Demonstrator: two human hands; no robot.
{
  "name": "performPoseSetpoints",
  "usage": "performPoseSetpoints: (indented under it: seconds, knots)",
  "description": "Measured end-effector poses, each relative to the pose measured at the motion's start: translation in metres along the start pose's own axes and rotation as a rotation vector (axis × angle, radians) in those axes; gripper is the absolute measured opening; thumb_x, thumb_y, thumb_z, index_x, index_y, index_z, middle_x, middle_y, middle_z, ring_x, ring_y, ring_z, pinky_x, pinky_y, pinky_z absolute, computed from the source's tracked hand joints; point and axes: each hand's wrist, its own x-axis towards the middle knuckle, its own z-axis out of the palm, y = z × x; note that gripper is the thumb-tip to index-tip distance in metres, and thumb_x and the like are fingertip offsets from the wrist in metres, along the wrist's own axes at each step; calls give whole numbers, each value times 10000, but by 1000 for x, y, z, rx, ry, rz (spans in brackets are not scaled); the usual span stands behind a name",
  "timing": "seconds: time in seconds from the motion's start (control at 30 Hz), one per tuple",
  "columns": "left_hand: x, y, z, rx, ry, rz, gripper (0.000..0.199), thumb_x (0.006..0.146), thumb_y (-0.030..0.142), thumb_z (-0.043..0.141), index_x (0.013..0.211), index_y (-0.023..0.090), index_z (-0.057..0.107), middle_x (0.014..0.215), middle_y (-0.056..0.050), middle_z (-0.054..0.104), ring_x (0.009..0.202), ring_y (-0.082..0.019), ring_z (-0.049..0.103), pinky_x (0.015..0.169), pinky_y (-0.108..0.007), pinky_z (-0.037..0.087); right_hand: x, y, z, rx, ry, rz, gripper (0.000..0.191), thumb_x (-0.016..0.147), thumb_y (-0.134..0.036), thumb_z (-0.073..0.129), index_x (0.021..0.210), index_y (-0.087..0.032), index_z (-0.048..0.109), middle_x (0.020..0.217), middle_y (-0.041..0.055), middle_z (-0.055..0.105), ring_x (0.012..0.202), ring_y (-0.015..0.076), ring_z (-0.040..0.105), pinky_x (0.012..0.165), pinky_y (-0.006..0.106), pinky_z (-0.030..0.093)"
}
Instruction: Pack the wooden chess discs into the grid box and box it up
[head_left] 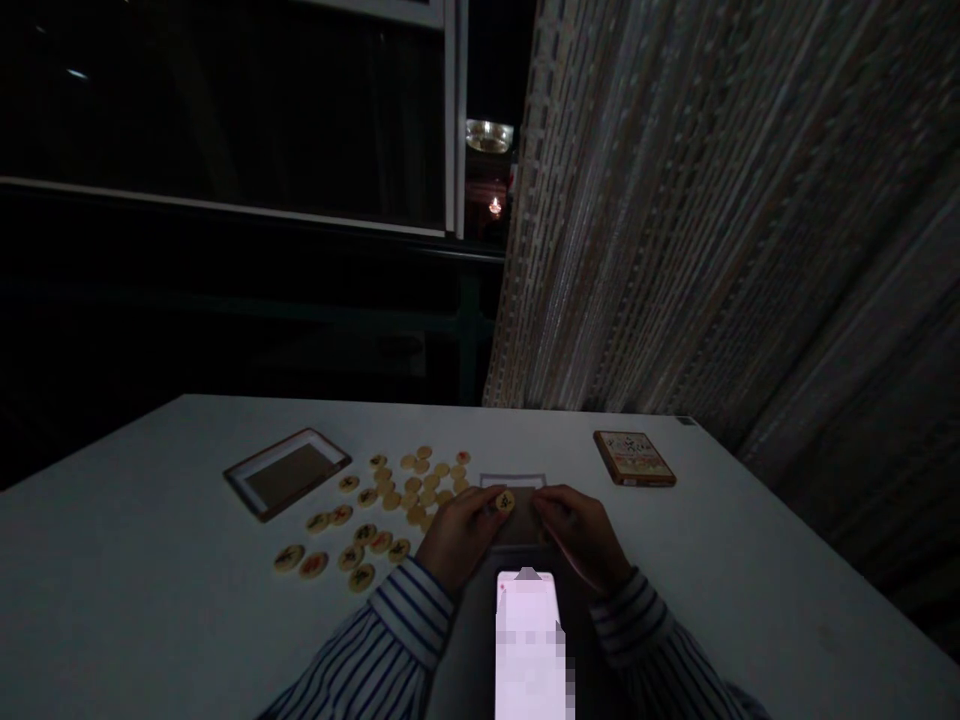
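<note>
My left hand (460, 530) is closed in a pinch on a round Chinese chess piece (505, 501), whose dark character faces me. Beneath the piece lies a shallow open box (513, 479) with a pale rim, partly covered by both hands. At the box's right side is my right hand (581, 530), thumb and fingers drawn together; whatever they may grip is hidden. Many loose Chinese chess pieces (391, 500) are scattered left of my hands, some showing red or black characters and others plain faces up.
A brown-edged open tray (289, 475) lies at the far left of the white table (187, 600). A flat box with a printed lid (634, 459) sits at the back right. Close to me is a lit phone (529, 640). Behind the table hangs a curtain (630, 200) beside a dark window.
</note>
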Motion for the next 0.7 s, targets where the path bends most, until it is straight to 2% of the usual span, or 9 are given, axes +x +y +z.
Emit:
performPoseSetpoints:
  seconds: [0.13,0.37,0.7]
  knots:
    - [-2,-3,3,-40,-44,6,277,828,316,466,1036,208,613,868,-34,648,766,-140,590,673,-241,469,7,0,2,28,-43,1,199,815,-289,495,875,-176,648,835,34,665,741,138,591,680,251,454]
    - [-3,-13,5,40,-22,40,289,850,332,431,1064,227,595,959,-33,653,887,-159,584,790,-289,459,27,-8,7,80,-192,-10,208,808,-304,516,903,-197,667,867,30,680,819,153,606,746,273,463]
    - [-3,-4,4,72,-10,89,286,851,332,434,1072,247,595,940,-21,668,848,-155,602,757,-288,470,24,-3,10,316,-260,83,219,767,-346,576,891,-190,667,875,31,693,816,162,629,745,284,489]
